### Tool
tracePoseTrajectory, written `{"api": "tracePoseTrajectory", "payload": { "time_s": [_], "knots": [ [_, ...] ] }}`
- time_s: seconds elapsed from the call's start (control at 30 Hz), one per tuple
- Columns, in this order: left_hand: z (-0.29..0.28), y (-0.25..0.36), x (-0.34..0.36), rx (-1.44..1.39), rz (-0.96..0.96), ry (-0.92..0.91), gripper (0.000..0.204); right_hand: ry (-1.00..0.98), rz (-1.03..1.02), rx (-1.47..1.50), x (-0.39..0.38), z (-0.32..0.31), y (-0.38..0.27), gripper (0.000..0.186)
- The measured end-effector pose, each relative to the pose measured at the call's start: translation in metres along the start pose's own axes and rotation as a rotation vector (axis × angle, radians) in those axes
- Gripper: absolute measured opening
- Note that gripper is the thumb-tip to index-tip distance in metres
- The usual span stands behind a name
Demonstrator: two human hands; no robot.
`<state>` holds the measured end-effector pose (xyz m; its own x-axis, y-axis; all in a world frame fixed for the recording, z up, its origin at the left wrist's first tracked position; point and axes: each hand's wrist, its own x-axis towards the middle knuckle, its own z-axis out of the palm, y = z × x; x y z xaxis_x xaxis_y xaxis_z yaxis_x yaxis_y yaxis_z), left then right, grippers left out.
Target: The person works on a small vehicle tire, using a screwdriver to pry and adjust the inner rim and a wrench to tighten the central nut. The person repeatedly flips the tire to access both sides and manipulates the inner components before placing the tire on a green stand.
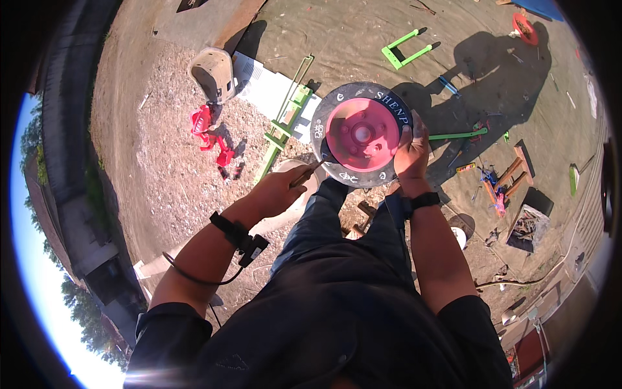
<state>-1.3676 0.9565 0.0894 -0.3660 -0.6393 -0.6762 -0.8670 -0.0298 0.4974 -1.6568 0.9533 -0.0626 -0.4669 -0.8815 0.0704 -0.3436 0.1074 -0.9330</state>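
Observation:
A small wheel with a black tyre and a pink hub is held up in front of me, its flat face turned toward the camera. My right hand grips the tyre at its right edge, thumb on the near face. In my closed left hand is a slim dark tool; its tip meets the tyre's lower left edge. Whether it is a screwdriver or a pry bar I cannot tell. Most of the tool's handle is hidden by my fingers.
Green metal frame parts lie on a white sheet beside a beige plastic seat and red parts. To the right are a green U-shaped frame, blue-handled pliers, a wooden stool and a box of scraps.

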Motion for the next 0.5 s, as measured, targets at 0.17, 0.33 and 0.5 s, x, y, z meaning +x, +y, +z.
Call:
{"api": "tracePoseTrajectory", "payload": {
  "time_s": [0.17, 0.33, 0.5],
  "knots": [
    [0.019, -0.005, 0.005, 0.251, -0.129, 0.004, 0.039, 0.005, -0.072, -0.136, 0.002, -0.003, 0.007, 0.038],
    [0.027, -0.008, 0.015, 0.222, -0.130, 0.015, 0.032, -0.037, 0.014, -0.114, 0.010, -0.014, 0.004, 0.039],
    [0.038, -0.025, 0.032, 0.124, -0.016, 0.122, 0.027, -0.099, -0.047, -0.216, 0.029, -0.024, 0.007, 0.043]
  ]
}}
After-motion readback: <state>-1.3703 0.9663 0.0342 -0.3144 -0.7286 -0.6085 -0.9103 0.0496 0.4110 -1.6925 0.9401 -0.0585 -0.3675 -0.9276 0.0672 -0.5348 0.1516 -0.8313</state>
